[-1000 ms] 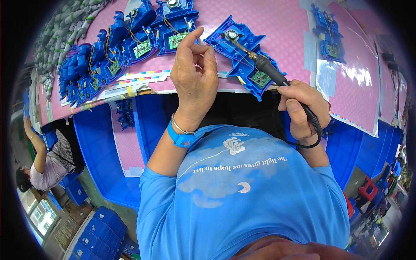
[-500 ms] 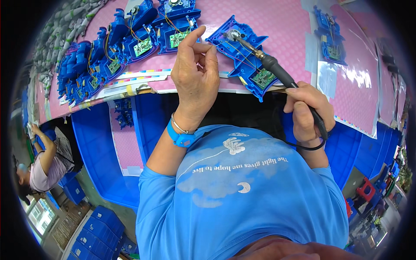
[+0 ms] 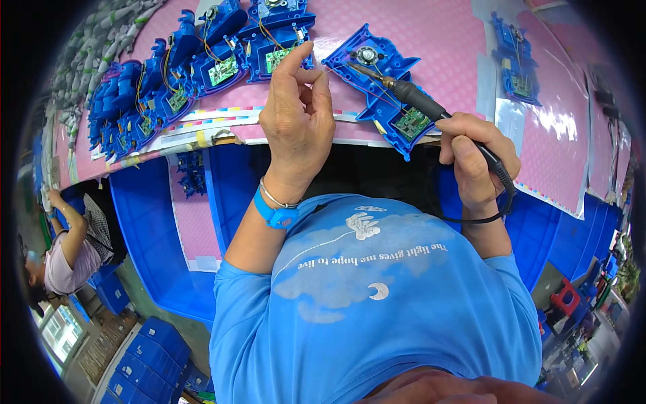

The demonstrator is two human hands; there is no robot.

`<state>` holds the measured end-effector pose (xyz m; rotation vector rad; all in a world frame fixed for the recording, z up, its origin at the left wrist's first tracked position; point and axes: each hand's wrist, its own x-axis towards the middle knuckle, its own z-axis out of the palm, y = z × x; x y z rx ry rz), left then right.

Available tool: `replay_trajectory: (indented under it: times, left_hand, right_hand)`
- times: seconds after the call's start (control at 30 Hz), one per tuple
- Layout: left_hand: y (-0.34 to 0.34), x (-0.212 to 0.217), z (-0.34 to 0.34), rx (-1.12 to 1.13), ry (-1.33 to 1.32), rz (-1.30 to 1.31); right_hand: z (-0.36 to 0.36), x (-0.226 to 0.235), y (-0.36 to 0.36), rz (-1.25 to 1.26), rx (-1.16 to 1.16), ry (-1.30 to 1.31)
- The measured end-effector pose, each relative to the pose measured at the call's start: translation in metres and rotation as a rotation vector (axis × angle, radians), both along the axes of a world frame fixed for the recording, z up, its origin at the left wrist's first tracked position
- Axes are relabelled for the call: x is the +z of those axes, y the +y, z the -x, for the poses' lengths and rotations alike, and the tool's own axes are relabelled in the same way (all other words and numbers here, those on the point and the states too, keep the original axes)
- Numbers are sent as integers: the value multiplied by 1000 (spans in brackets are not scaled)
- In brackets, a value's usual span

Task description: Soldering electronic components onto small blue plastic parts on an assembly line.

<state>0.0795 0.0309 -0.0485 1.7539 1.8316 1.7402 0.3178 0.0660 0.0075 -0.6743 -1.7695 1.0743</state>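
My right hand point(image 3: 476, 158) grips a black soldering iron point(image 3: 417, 101), its tip resting on a blue plastic housing point(image 3: 380, 84) that holds a green circuit board and a round part. My left hand point(image 3: 299, 118) hovers just left of that housing with thumb and forefinger pinched on a thin wire, too fine to see clearly. A blue band and a thin bracelet sit on the left wrist. The housing lies on a pink mat point(image 3: 437, 34) at the bench edge.
A row of similar blue housings point(image 3: 175, 87) with boards and wires runs along the left of the mat. One more housing point(image 3: 515, 60) lies at the right. Blue bins point(image 3: 148, 222) stand under the bench. Another person point(image 3: 67, 256) works at the far left.
The soldering iron tip has shifted slightly left onto the housing and my right hand has dropped a little. The person at the left has raised an arm.
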Motion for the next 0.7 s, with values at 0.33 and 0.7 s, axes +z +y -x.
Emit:
replay_trajectory:
  times: [0.33,0.7]
  left_hand:
    - [2,-3,0,-9,21,25]
    - [5,-8,1,-13,69,8]
  right_hand:
    - [3,3,3,-9,8,-33]
    - [1,4,1,-12,-1,-57]
